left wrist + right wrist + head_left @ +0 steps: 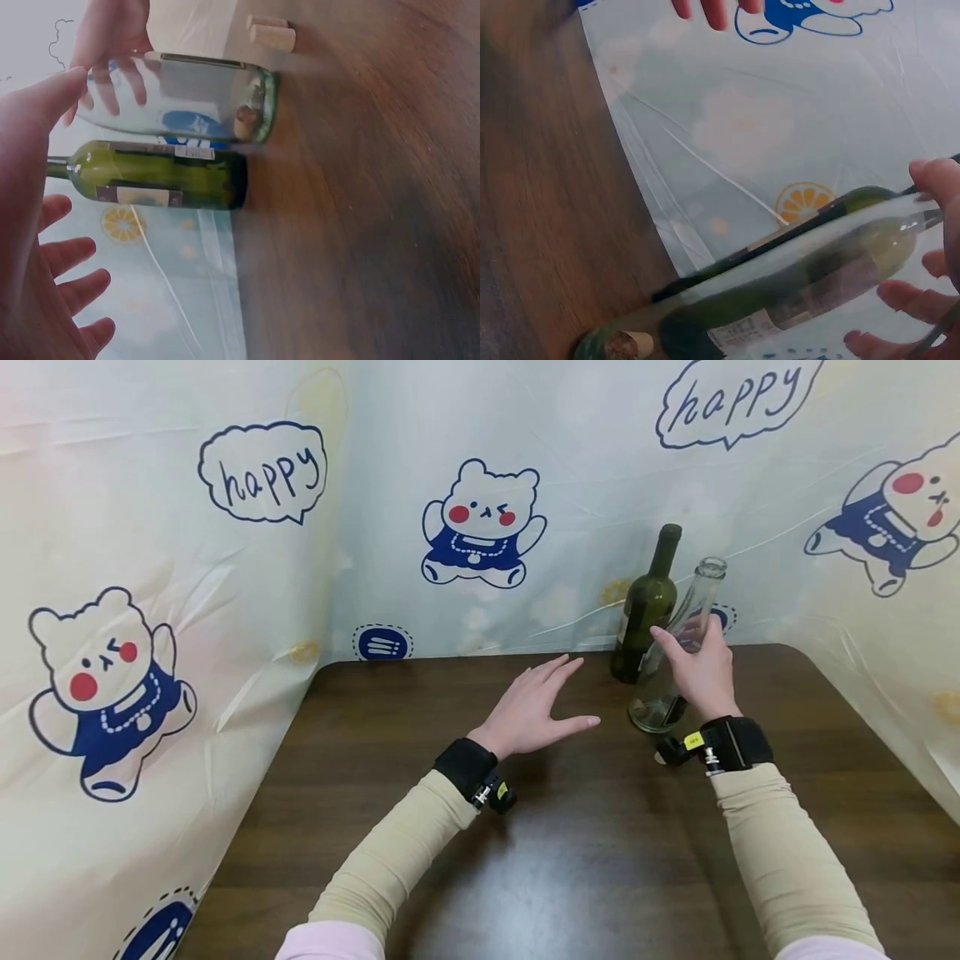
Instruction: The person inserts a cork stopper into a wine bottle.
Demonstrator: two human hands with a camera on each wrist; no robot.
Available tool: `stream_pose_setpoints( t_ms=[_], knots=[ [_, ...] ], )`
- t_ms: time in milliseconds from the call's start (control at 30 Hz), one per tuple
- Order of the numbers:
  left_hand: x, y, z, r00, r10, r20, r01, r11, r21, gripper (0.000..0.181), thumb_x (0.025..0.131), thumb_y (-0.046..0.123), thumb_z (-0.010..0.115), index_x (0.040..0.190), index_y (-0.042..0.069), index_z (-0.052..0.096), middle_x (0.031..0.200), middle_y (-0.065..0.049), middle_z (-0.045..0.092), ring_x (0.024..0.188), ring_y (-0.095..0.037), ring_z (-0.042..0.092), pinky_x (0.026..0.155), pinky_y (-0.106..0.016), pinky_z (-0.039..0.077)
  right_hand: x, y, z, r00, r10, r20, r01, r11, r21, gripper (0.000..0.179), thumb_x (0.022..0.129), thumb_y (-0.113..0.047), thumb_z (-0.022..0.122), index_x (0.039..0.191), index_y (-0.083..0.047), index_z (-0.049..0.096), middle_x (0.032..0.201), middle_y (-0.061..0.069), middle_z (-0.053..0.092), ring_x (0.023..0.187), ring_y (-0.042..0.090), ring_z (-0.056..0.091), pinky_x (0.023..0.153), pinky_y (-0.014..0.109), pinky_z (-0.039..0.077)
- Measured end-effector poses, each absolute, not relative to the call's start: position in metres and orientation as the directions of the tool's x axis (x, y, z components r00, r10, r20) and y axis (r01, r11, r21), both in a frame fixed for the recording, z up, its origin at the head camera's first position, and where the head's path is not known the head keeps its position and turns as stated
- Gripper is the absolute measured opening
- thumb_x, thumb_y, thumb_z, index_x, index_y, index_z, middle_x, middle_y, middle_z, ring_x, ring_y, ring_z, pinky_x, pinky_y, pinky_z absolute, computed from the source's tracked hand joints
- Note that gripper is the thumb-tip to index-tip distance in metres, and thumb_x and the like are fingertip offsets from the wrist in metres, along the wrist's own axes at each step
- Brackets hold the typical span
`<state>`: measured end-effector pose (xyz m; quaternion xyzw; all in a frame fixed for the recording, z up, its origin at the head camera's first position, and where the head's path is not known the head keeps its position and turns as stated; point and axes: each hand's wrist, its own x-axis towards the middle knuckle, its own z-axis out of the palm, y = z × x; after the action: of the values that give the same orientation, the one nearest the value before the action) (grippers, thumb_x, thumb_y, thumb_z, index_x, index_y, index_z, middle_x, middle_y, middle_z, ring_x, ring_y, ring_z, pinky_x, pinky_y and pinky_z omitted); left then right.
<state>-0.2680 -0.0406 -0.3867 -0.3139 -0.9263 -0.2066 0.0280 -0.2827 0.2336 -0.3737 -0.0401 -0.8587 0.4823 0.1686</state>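
Right hand (703, 675) gripping clear glass bottle (656, 713) just in front of dark-green glass bottle (654, 600) on brown wooden bench (585, 860); left hand (525, 714) hovering open, empty; careless swing possibly toppling green neighbour

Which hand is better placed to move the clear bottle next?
Probably the right. In the head view, the right hand curls around the clear bottle, while the left hand, fingers extended, touches neither it nor the green bottle.

Clear bottle (660, 683) and far green bottle (651, 600): smooth, shiny glass. Table (600, 852) looks like satiny wood, backdrop (375, 527) kinda creased, plasticky.
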Motion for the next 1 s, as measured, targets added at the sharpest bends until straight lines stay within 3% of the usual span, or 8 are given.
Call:
stream_pose_setpoints(
  t_ms=[267,400,500,600,733,900,1000],
  knots=[
    [-0.265,-0.033,-0.382,-0.788,0.573,0.226,0.611,0.68,0.405,0.102,0.087,0.079,0.049,0.166,0.022,0.021,0.17,-0.001,0.028,0.155,-0.018,0.027,0.125,-0.044,0.025,-0.275,0.204,-0.355,-0.939,0.093,0.331,-0.231,0.542,-0.808,0.077,0.092,-0.063,0.058,0.137,-0.003,0.041,0.131,0.025,0.06,0.12,0.042,0.059,0.094,0.058,0.047],
    [-0.264,-0.031,-0.379,-0.804,0.543,0.243,0.581,0.631,0.515,0.113,0.081,0.082,0.054,0.167,0.026,0.007,0.172,0.004,0.02,0.154,-0.015,0.027,0.122,-0.042,0.031,-0.269,0.18,-0.335,-0.943,0.005,0.334,-0.286,0.502,-0.816,0.074,0.092,-0.061,0.06,0.137,-0.005,0.041,0.133,0.023,0.061,0.121,0.042,0.061,0.096,0.062,0.049],
    [-0.261,-0.031,-0.376,-0.827,0.49,0.275,0.543,0.572,0.615,0.12,0.074,0.083,0.061,0.166,0.032,0.003,0.171,0.005,0.023,0.151,-0.016,0.035,0.117,-0.045,0.039,-0.265,0.161,-0.322,-0.941,-0.046,0.336,-0.316,0.481,-0.818,0.072,0.092,-0.061,0.061,0.135,-0.007,0.043,0.133,0.02,0.062,0.121,0.04,0.063,0.097,0.064,0.049],
    [-0.257,-0.032,-0.371,-0.832,0.43,0.35,0.541,0.495,0.68,0.115,0.073,0.075,0.07,0.162,0.032,0.012,0.165,-0.003,0.037,0.14,-0.021,0.049,0.11,-0.047,0.047,-0.259,0.147,-0.313,-0.93,-0.064,0.362,-0.348,0.464,-0.815,0.068,0.092,-0.06,0.062,0.133,-0.009,0.046,0.131,0.017,0.064,0.118,0.038,0.066,0.096,0.062,0.051],
    [-0.251,-0.039,-0.364,-0.83,0.356,0.429,0.555,0.464,0.691,0.102,0.074,0.064,0.079,0.149,0.023,0.024,0.148,-0.01,0.056,0.124,-0.022,0.061,0.101,-0.043,0.053,-0.249,0.128,-0.306,-0.91,-0.092,0.405,-0.403,0.434,-0.806,0.059,0.092,-0.057,0.066,0.127,-0.011,0.052,0.129,0.015,0.063,0.113,0.036,0.069,0.091,0.061,0.054],
    [-0.24,-0.054,-0.359,-0.854,0.284,0.435,0.519,0.5,0.693,0.094,0.072,0.062,0.082,0.142,0.018,0.037,0.126,-0.004,0.068,0.109,-0.015,0.064,0.09,-0.042,0.056,-0.237,0.109,-0.303,-0.891,-0.198,0.409,-0.454,0.387,-0.803,0.053,0.09,-0.054,0.07,0.124,-0.016,0.057,0.121,0.011,0.067,0.111,0.029,0.071,0.085,0.056,0.059],
    [-0.235,-0.063,-0.361,-0.855,0.272,0.442,0.518,0.502,0.693,0.091,0.069,0.065,0.082,0.138,0.018,0.045,0.125,0.001,0.069,0.11,-0.013,0.064,0.09,-0.042,0.056,-0.232,0.102,-0.303,-0.882,-0.245,0.403,-0.47,0.389,-0.793,0.049,0.089,-0.052,0.071,0.121,-0.017,0.059,0.118,0.007,0.07,0.108,0.024,0.072,0.083,0.051,0.061]
  ],
)
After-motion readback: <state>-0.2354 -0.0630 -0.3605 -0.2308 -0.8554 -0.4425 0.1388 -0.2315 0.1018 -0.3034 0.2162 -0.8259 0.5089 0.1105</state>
